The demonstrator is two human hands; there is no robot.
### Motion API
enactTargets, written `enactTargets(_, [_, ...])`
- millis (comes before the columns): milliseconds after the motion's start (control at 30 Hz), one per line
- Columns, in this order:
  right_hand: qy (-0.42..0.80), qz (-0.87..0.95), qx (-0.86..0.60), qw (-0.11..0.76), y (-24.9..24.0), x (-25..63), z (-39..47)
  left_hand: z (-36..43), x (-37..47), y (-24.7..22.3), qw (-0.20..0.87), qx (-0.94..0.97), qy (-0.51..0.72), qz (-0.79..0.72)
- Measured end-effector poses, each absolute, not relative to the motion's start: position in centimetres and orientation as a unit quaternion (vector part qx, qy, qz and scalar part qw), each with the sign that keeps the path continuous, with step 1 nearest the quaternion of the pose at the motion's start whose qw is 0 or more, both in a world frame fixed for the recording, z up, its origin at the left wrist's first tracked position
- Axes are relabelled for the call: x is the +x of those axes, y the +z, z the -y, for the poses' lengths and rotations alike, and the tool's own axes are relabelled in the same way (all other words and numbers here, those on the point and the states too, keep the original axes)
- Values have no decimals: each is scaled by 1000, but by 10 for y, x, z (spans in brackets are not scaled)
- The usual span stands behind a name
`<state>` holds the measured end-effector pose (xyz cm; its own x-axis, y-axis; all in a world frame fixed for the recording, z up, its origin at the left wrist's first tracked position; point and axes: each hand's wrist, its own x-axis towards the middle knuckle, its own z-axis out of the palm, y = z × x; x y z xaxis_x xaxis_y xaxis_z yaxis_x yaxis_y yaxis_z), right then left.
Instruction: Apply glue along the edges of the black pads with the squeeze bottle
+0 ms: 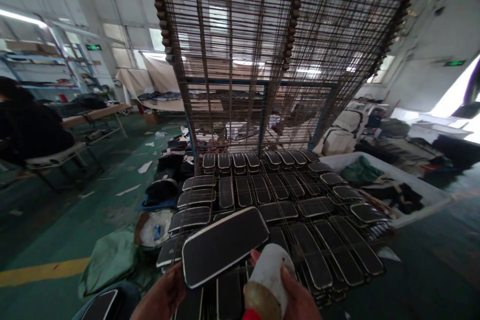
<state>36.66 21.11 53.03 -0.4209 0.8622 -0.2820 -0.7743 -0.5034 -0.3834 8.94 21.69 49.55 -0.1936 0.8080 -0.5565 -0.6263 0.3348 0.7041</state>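
My left hand (165,294) holds a black rectangular pad with a pale rim (223,245) by its near left edge, tilted above the rack. My right hand (296,296) is wrapped around a white, stained cylindrical roller (267,280) just right of that pad. Below both lies a wire mesh shelf (285,210) covered with several rows of the same black pads (262,187). More wire shelves (277,40) are tipped up above and behind it.
A white tub of dark cloth scraps (390,185) stands to the right. Another black pad (99,305) lies at the bottom left beside a green sheet (108,260). A worktable (93,115) and a seated person (26,125) are at the left, with paper scraps on the green floor.
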Motion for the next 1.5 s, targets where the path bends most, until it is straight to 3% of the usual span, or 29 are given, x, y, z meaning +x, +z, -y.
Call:
enactTargets(133, [852,106,-217,465,537,379,-216,-240,61,559,675,264,477,-498])
enactTargets(300, [864,131,-201,442,549,383,-224,-266,95,623,724,420,309,-452])
enactTargets(467, [844,184,-203,460,566,389,-234,-265,116,621,724,429,330,-428])
enactTargets(833, [612,289,-270,685,626,436,-265,-242,93,623,780,315,357,-406])
enactTargets(1067, [547,393,-286,682,644,441,-273,-238,87,617,787,222,383,-429])
enactTargets(1300, [567,362,-288,681,631,441,-270,-241,93,630,770,458,243,-371])
enactTargets(1500, [543,311,-301,719,619,438,-273,-240,98,633,764,490,212,-362])
